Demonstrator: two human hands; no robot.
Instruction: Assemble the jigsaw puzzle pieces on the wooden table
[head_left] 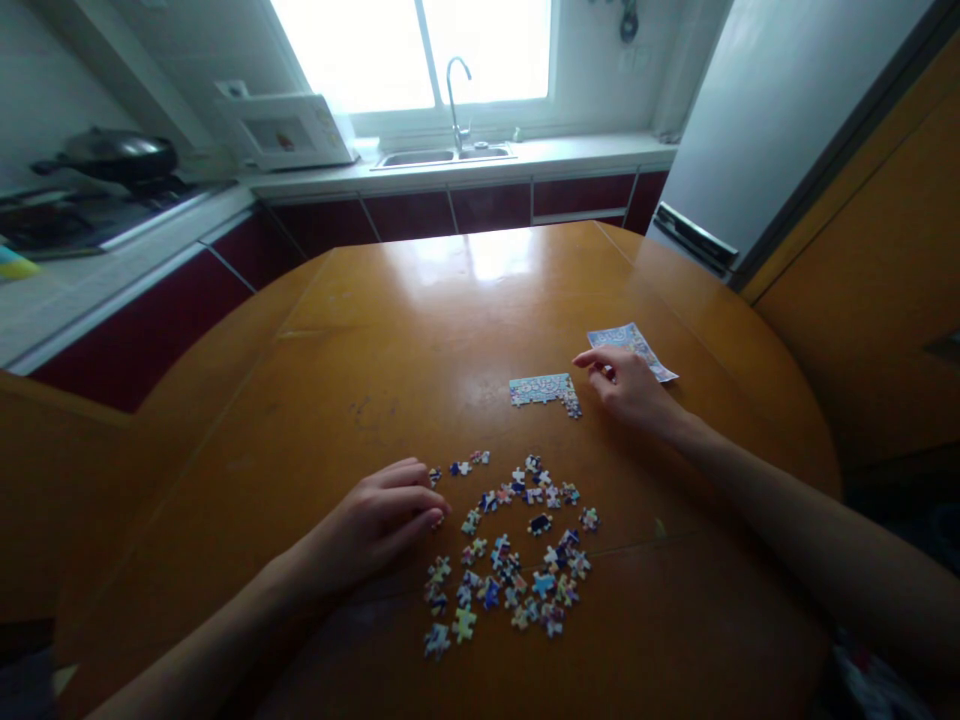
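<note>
My left hand rests on the table left of the loose jigsaw puzzle pieces. Its fingers are bent together, and a puzzle piece shows at the fingertips. On the right, my right hand hovers beside the joined part of the puzzle, a strip with a short arm down its right side. The right index finger reaches left, apart from the thumb, and I make out no piece in that hand. Partly behind it lies a printed picture sheet.
The round wooden table carries all of this. Past its far edge stand a counter with a sink and a faucet, a microwave, and a pan on the stove. A fridge is at the right.
</note>
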